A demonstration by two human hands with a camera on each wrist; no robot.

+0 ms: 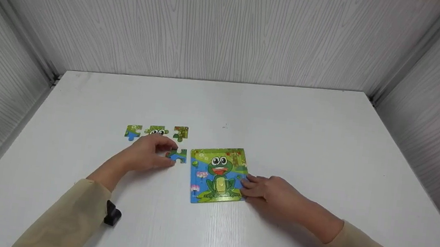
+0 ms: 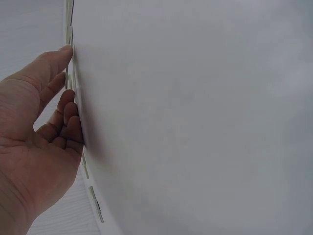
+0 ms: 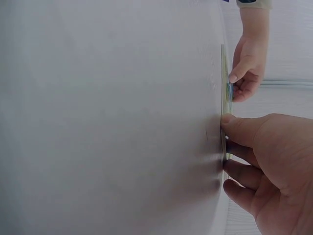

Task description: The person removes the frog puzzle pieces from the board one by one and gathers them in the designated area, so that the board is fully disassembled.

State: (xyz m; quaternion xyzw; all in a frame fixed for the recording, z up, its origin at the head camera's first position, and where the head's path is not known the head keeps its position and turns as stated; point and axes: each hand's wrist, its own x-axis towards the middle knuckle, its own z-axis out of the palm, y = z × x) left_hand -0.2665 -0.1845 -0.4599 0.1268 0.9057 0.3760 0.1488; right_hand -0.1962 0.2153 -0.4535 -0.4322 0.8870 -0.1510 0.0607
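A square frog puzzle board [image 1: 220, 177] lies flat on the table between my hands. Left of it, my left hand [image 1: 146, 154] pinches a blue and green puzzle piece [image 1: 178, 155] at the tabletop, thumb on the near side and a finger on the far side. In the left wrist view, the left hand [image 2: 46, 117] is seen edge-on to the table. At the board's right edge, my right hand [image 1: 274, 192] rests its extended fingertips on the border. In the right wrist view, the right hand [image 3: 269, 166] touches the thin board edge.
Beyond the left hand, three loose pieces form a row: a green and blue piece [image 1: 133, 131], a frog-eye piece [image 1: 157, 130] partly covered by that hand, and a brownish-green piece [image 1: 180, 133]. Pale wood-grain panels [image 1: 230, 29] wall in the white table [image 1: 306, 129] at the back and sides.
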